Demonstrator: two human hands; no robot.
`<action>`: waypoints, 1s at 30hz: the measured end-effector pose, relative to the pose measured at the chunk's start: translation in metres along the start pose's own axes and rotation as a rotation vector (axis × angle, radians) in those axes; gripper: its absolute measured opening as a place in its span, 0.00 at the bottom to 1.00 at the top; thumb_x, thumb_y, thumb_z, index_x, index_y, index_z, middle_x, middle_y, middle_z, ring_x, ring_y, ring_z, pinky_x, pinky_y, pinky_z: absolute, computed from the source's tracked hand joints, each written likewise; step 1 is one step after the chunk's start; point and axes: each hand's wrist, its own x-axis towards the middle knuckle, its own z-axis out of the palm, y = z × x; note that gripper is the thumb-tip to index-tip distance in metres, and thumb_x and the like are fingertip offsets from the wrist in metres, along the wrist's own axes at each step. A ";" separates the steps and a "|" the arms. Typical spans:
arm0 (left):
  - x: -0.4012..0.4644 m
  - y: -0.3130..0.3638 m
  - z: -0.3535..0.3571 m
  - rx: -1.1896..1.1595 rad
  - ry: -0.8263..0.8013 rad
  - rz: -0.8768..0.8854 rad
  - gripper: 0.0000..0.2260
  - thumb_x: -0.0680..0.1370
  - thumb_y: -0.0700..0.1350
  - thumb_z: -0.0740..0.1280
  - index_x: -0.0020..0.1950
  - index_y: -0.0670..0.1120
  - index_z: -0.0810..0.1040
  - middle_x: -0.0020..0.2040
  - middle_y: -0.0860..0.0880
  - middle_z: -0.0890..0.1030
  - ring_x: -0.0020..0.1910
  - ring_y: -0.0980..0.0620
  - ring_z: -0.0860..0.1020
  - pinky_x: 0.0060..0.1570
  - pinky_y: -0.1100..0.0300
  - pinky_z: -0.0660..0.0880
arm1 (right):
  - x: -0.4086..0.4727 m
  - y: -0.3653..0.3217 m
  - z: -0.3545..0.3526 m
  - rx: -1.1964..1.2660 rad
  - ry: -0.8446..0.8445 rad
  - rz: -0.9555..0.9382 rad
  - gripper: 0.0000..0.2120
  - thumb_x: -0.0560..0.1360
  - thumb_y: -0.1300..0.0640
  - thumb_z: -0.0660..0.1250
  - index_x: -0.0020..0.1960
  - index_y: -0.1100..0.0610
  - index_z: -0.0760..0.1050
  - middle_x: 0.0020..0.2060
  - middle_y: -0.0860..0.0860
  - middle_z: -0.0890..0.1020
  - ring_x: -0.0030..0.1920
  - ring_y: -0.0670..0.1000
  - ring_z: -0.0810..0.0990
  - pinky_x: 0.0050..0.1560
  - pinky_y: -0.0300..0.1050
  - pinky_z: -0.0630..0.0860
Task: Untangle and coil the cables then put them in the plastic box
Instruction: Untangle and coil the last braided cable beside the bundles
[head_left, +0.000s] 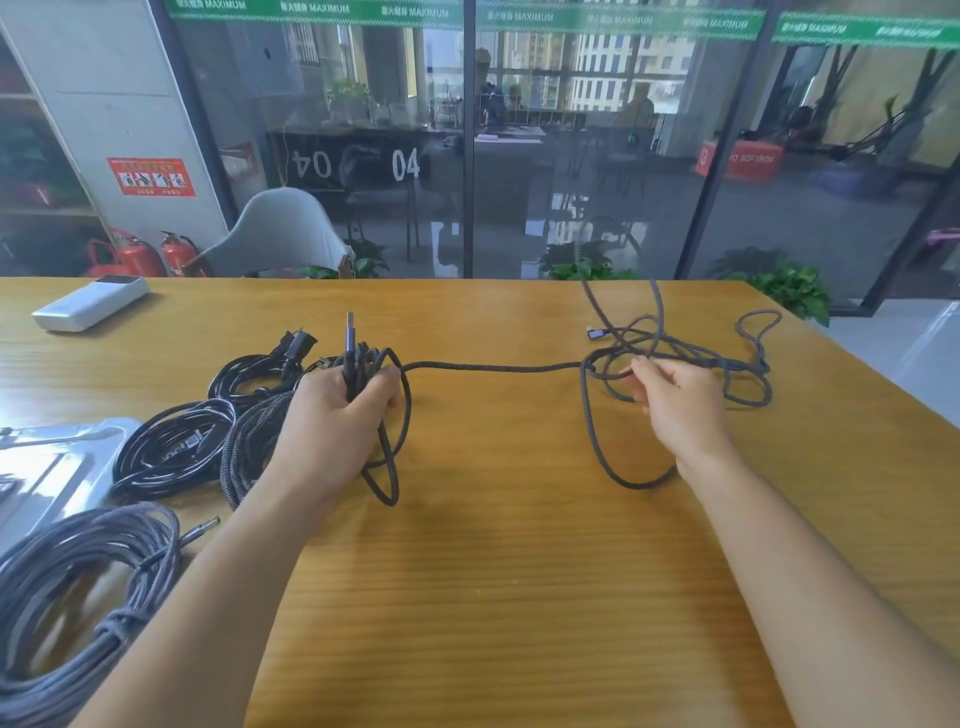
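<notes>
Wood-grain counter (519, 571), yellow-brown, is seen spanning the whole foreground, with a glass partition behind it.

Both bare forearms are extended forward over the counter, well apart.

Large grey braided coil (57, 608) is laid at the near left edge, bound by a wrap of its own cable, a plug end projecting to the right.

Clear plastic box (57, 467) is set at the left edge, just beyond the grey coil; its contents cannot be made out.

Black coils (171, 447) are laid between the box and the left hand, a further black power lead (260, 371) with its plug lying behind them.

Dark braided cable (493, 368) is stretched across the counter between the two hands. Its right part is left in a loose tangle (691, 358), one loop trailing toward the near side, a small angled connector (595, 332) seen at the tangle's far left.

Left hand (343, 415) is held knuckles up; its grip is curled round a few gathered loops of the braided cable, a USB plug (349, 338) standing upright above the fingers.

Right hand (675, 400) is laid into the tangle, fingers bent round a strand; the fingertips are hidden.

White power bank (91, 304) is placed at the far left.
</notes>
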 end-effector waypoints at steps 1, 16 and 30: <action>0.000 0.000 0.000 0.001 0.000 0.000 0.16 0.84 0.48 0.66 0.38 0.45 0.74 0.28 0.49 0.63 0.26 0.52 0.59 0.26 0.60 0.60 | 0.002 0.002 -0.001 -0.018 -0.022 0.049 0.15 0.85 0.49 0.63 0.46 0.53 0.85 0.45 0.54 0.87 0.42 0.55 0.82 0.47 0.56 0.80; -0.002 0.002 0.002 -0.016 -0.083 0.010 0.16 0.83 0.48 0.67 0.36 0.45 0.73 0.29 0.47 0.62 0.28 0.49 0.58 0.29 0.58 0.58 | -0.024 -0.035 -0.036 0.129 -1.000 -0.022 0.15 0.81 0.55 0.67 0.38 0.57 0.83 0.44 0.57 0.88 0.27 0.49 0.74 0.33 0.38 0.72; -0.012 0.005 0.011 -0.012 -0.298 0.137 0.16 0.85 0.48 0.65 0.39 0.42 0.76 0.28 0.47 0.61 0.28 0.49 0.59 0.28 0.60 0.61 | -0.079 -0.056 0.035 -0.104 -0.581 -0.405 0.29 0.84 0.36 0.51 0.84 0.38 0.52 0.81 0.33 0.56 0.79 0.33 0.53 0.81 0.42 0.54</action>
